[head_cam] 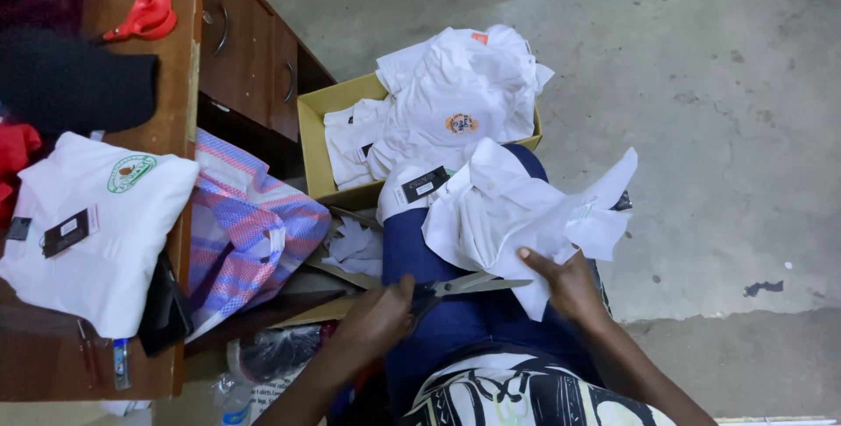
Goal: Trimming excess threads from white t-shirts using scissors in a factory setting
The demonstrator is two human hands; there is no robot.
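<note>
Nearest the camera, the person's left hand (378, 316) is closed round the handles of a pair of scissors (469, 286). The blades stand slightly apart; their long axis runs almost level across the lap, tips pointing to the person's right, toward the lower edge of a white shirt (504, 207). The right hand (569, 286) pinches that edge, thumb on top, fingers beneath, touching the cloth just beyond the blade tips. Risk noted: the holding thumb lies close to the tips, so a hasty closing could nick it; slack cloth could also bunch and take a crooked cut. Beyond the knees, a cardboard box (315, 141) holds more white shirts (447, 93). On the desk (171, 49) to the left lies a folded shirt (96, 225) and red scissors (144, 16)
</note>
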